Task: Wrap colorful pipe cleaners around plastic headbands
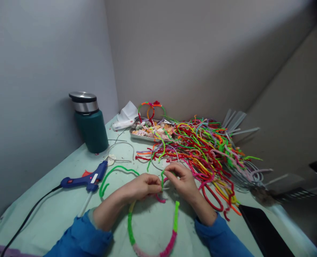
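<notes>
My left hand (144,186) is closed in a pinch near the upper left end of a curved band wrapped in fuzzy pipe cleaner (169,244), coloured green, yellow, pale pink and magenta. A green pipe cleaner (118,167) loops out to the left from behind this hand. Between the two hands, a short green fuzzy length stands up, and my right hand (182,180) pinches its upper end with thumb and forefinger. Under the hands a small magenta tip shows. The fingers partly hide where the green strand meets the band.
A blue glue gun (94,180) with a lit red light lies left, its cord trailing forward. Behind it stands a green bottle (92,130). A metal tray (147,137) of small decorations sits at the back, beside a large pipe cleaner heap (201,146). A black flat object (262,230) lies right.
</notes>
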`<state>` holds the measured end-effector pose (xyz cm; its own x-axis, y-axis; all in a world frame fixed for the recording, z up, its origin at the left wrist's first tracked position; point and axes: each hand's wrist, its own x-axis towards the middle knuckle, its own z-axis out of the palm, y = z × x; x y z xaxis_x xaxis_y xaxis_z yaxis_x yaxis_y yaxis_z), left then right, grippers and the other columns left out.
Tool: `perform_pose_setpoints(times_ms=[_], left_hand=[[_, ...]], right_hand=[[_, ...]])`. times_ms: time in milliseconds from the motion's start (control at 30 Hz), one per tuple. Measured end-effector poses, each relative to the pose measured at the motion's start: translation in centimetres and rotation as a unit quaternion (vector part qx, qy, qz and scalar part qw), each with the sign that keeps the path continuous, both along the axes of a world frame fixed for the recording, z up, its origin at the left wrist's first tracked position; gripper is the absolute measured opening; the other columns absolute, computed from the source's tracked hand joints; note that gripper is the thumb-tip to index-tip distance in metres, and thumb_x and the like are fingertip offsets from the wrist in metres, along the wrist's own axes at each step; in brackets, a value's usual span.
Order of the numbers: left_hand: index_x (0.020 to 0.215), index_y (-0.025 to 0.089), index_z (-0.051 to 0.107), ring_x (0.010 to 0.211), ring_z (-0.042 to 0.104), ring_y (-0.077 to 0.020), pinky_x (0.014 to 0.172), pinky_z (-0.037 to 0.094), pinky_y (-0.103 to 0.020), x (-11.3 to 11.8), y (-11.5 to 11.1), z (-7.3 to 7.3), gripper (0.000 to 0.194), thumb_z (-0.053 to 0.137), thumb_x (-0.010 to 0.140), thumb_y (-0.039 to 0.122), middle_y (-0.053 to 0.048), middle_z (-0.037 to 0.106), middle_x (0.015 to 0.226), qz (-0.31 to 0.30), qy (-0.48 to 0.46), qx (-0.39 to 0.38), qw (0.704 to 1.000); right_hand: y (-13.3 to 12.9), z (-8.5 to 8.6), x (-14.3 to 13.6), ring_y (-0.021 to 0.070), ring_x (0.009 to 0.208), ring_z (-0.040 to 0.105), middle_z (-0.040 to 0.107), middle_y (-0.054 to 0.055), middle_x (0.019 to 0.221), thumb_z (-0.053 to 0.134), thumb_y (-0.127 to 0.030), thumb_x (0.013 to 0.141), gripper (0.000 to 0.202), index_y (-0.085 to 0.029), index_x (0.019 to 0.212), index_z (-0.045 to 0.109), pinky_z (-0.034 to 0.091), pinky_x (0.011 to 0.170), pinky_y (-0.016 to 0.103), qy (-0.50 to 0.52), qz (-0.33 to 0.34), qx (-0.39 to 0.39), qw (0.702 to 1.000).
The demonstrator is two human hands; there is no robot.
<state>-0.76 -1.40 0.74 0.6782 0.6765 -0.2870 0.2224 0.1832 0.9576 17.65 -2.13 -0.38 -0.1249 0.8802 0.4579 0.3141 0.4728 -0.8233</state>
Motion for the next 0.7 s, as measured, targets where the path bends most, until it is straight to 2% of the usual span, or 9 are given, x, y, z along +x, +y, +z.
perform_pose_setpoints(times_ms=[100,233,333,433,567,633,700], left_hand=[[0.067,0.018,0.048,0.039,0.025,-0.0048,0.035,0.015,-0.02,0.1,0.0,-0.2,0.023,0.059,0.074,0.037,0.007,0.034,0.051,0.03,-0.01,-0.011,0.999],[0.07,0.017,0.049,0.04,0.025,-0.0046,0.035,0.015,-0.019,0.0,0.2,-0.1,0.024,0.06,0.073,0.039,0.007,0.035,0.053,0.064,-0.004,-0.026,0.998],[0.074,0.018,0.05,0.039,0.022,-0.0043,0.035,0.013,-0.018,-0.2,0.5,0.2,0.027,0.061,0.072,0.042,0.008,0.034,0.051,0.087,0.006,-0.047,0.995],[0.075,0.017,0.051,0.039,0.02,-0.0044,0.035,0.011,-0.019,-0.2,0.6,0.4,0.031,0.061,0.072,0.047,0.009,0.031,0.049,0.101,-0.003,-0.049,0.994],[0.077,0.013,0.059,0.042,0.025,-0.0048,0.039,0.017,-0.02,-0.1,0.6,0.4,0.039,0.062,0.069,0.051,0.007,0.037,0.051,0.108,0.026,0.018,0.994],[0.077,0.011,0.063,0.046,0.03,-0.0057,0.042,0.02,-0.02,-0.1,0.7,0.3,0.037,0.064,0.068,0.048,0.005,0.043,0.055,0.107,0.043,0.061,0.991],[0.076,0.011,0.063,0.048,0.032,-0.0067,0.045,0.022,-0.02,-0.1,0.7,0.2,0.035,0.062,0.07,0.045,0.004,0.045,0.056,0.107,0.043,0.079,0.99]], right_hand=[[-0.4,0.7,0.1,0.0159,0.068,0.053,0.057,0.002,0.071,0.061,-0.021,0.079,0.01,-0.02,0.07,0.061,0.039,0.062,0.027,0.005,0.019,0.016,1.0],[-0.9,1.5,0.3,0.0147,0.065,0.053,0.057,0.001,0.067,0.063,-0.022,0.079,0.01,-0.019,0.069,0.063,0.04,0.061,0.026,-0.001,0.104,-0.004,0.995],[-1.3,2.1,0.4,0.0136,0.065,0.054,0.06,0.002,0.067,0.063,-0.018,0.079,0.009,-0.017,0.07,0.064,0.041,0.062,0.025,-0.041,0.174,-0.004,0.984],[-1.7,2.8,0.3,0.0118,0.063,0.052,0.059,0.001,0.067,0.061,-0.015,0.078,0.008,-0.016,0.071,0.064,0.04,0.059,0.023,-0.099,0.217,-0.005,0.971],[-2.0,3.4,0.3,0.0124,0.063,0.053,0.059,0.001,0.066,0.061,-0.016,0.078,0.009,-0.016,0.07,0.065,0.04,0.06,0.024,-0.137,0.226,-0.002,0.964],[-1.8,3.3,0.4,0.0137,0.066,0.055,0.061,0.002,0.068,0.062,-0.021,0.079,0.01,-0.017,0.071,0.067,0.041,0.063,0.025,-0.101,0.211,-0.007,0.972],[-1.3,2.9,0.6,0.015,0.07,0.056,0.062,0.003,0.071,0.059,-0.03,0.082,0.017,-0.017,0.074,0.068,0.042,0.065,0.026,-0.019,0.162,-0.016,0.987]])
